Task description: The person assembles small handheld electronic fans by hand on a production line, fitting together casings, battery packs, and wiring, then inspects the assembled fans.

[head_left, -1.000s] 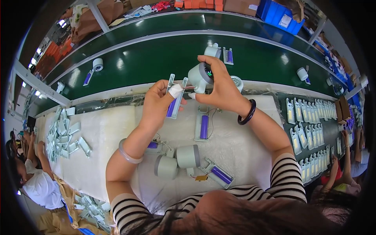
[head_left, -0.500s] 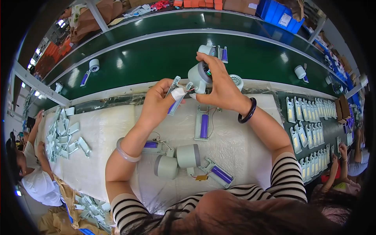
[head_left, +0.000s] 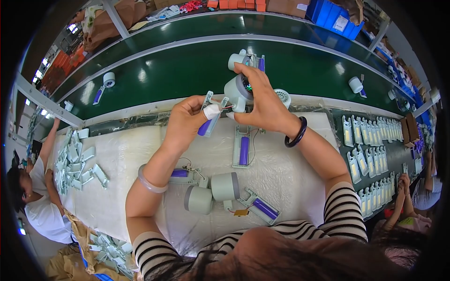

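My left hand (head_left: 190,117), with a white wrap on one fingertip, pinches a pale green handle shell (head_left: 214,116) that carries a purple cylindrical battery (head_left: 204,128). In my right hand (head_left: 267,100) is a pale green fan head (head_left: 236,90) with a dark end, gripped round its barrel. Short red wires (head_left: 227,107) run between the shell and the neck of the head. On the white table below lie another handle shell with a battery (head_left: 243,150), two fan heads (head_left: 225,186) and further battery shells (head_left: 263,208).
Beyond the table runs a green conveyor belt (head_left: 159,75) bearing fan heads with battery handles. Loose pale shells (head_left: 72,157) are heaped at the left, near a co-worker (head_left: 44,206). Rows of panels (head_left: 370,131) stand at the right. A round grille piece (head_left: 283,97) sits by the belt edge.
My left hand has shifted slightly left with the handle shell; my right hand stays nearly in place. Items on the belt have slid left. The left co-worker's arm has reached farther up.
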A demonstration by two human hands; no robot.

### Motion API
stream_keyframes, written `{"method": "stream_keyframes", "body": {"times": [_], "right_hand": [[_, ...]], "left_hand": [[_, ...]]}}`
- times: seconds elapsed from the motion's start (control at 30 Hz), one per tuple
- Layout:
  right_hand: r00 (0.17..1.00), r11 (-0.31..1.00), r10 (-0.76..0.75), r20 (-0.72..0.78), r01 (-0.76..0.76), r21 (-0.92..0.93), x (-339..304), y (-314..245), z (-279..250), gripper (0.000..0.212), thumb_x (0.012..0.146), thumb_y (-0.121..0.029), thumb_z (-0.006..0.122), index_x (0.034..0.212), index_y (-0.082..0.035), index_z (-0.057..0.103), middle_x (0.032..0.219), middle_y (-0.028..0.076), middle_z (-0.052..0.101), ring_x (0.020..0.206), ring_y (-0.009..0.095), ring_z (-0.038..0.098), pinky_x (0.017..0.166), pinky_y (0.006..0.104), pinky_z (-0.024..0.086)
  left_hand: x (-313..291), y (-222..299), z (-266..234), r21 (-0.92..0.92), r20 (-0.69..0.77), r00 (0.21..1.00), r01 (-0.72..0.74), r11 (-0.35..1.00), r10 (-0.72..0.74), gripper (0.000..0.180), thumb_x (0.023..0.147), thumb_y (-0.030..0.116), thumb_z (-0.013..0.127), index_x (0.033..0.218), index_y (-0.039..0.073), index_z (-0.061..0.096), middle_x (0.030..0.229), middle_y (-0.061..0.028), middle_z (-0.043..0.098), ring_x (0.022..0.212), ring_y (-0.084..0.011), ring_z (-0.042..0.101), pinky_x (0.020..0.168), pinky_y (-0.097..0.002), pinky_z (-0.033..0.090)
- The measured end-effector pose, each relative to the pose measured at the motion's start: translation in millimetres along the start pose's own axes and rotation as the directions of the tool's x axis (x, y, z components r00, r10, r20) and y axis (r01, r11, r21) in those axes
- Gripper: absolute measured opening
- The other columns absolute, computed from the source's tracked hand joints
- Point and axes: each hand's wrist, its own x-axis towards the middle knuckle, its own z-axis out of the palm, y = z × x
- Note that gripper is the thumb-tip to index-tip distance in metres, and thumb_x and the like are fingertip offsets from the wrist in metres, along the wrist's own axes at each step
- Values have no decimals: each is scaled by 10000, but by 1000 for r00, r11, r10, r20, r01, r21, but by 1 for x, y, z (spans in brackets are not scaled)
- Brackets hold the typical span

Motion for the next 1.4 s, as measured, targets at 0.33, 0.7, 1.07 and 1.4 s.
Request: {"method": "stream_keyframes", "body": {"times": [0.33, 0.7, 1.07, 1.4], "right_hand": [[1000, 1000, 8, 22, -8, 8, 0, 0, -1, 889, 612, -156, 729, 1370, 2, 292, 1295, 229, 399, 1203, 395, 376, 1041, 423, 312], [998, 1000, 25, 52, -25, -2, 0, 4, 1, 901, 613, -173, 739, 1377, -11, 289, 1305, 227, 388, 1203, 395, 373, 1043, 417, 314], [996, 999, 45, 74, -44, -16, -1, 7, 3, 908, 612, -171, 749, 1378, -14, 289, 1298, 226, 392, 1212, 392, 366, 1040, 419, 321], [990, 999, 36, 133, -33, -21, -6, 13, 15, 909, 636, -191, 761, 1386, -8, 281, 1310, 225, 389, 1206, 386, 379, 1019, 411, 340]], "left_hand": [[3, -3, -8, 3, 36, 998, 55, 999, -55, 243, 826, 140, 705, 1024, 9, 651, 884, -40, 664, 769, -92, 607, 677, -219, 478], [5, -2, -5, -37, 11, 998, 57, 998, -56, 263, 820, 136, 716, 1050, 22, 656, 903, -33, 668, 769, -56, 589, 671, -194, 478], [6, -4, -10, 125, 53, 997, 53, 991, -60, 248, 814, 131, 717, 1021, 11, 650, 893, -43, 666, 792, -81, 605, 702, -211, 485], [10, -3, -12, 125, -19, 1000, 24, 992, -21, 215, 826, 126, 700, 1007, 20, 659, 864, -24, 655, 746, -60, 572, 658, -198, 458]]}}
